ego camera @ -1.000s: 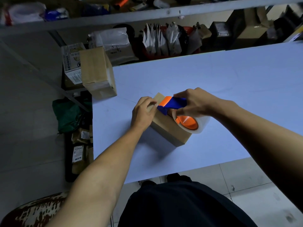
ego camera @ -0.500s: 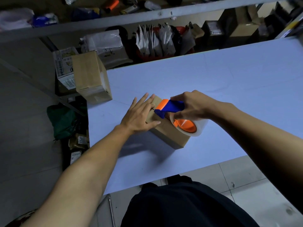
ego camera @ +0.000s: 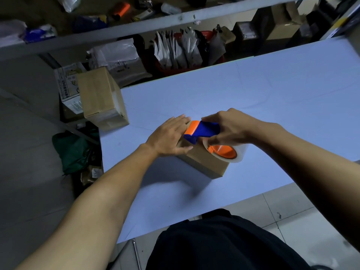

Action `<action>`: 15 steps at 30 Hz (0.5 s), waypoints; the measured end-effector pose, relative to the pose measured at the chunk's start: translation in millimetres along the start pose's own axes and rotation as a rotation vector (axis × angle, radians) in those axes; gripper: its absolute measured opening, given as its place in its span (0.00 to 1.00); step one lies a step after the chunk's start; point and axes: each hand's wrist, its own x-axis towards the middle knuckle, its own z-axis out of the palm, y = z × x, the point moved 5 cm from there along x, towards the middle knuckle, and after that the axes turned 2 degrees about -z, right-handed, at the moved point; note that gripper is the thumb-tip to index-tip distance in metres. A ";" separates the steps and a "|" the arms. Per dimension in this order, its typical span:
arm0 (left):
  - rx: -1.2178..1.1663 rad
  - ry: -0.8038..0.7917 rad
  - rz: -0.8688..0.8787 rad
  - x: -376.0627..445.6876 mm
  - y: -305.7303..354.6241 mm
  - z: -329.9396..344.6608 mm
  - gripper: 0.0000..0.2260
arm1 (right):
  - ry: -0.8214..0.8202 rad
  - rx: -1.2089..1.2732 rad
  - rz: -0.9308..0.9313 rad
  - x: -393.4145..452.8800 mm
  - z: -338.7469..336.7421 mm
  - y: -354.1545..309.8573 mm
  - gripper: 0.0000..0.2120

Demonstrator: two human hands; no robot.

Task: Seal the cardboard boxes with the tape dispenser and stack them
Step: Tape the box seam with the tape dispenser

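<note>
The small cardboard box (ego camera: 204,162) lies near the table's (ego camera: 272,94) front edge. The left hand (ego camera: 169,138) presses flat on its top, fingers straight and together. The right hand (ego camera: 229,127) grips the tape dispenser (ego camera: 206,131) on the box. If the flat hand slips, the box may turn and the tape wrinkle.

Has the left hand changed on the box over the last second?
Yes. The left hand was curled over the box's far end; its fingers now lie flat on top, beside the tape dispenser.
</note>
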 end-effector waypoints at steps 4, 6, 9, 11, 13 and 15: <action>0.013 0.110 -0.132 -5.0 2.5 2.6 0.34 | 0.029 -0.043 -0.054 2.5 -3.7 -1.6 0.26; 0.029 0.108 -0.159 -9.9 1.3 0.2 0.35 | 0.047 -0.068 -0.090 4.4 -4.8 -4.6 0.25; 0.078 0.161 -0.176 -26.2 -0.5 -6.4 0.33 | 0.049 -0.120 -0.143 10.0 -2.0 -11.0 0.27; 0.102 0.186 -0.200 -33.6 0.7 -9.5 0.31 | 0.046 -0.169 -0.182 14.6 -0.8 -18.0 0.28; 0.103 0.187 -0.244 -38.1 1.1 -10.3 0.31 | 0.039 -0.205 -0.214 17.3 -1.1 -22.9 0.28; 0.087 0.174 -0.280 -40.1 0.2 -10.0 0.32 | 0.037 -0.220 -0.226 18.0 -0.9 -23.0 0.29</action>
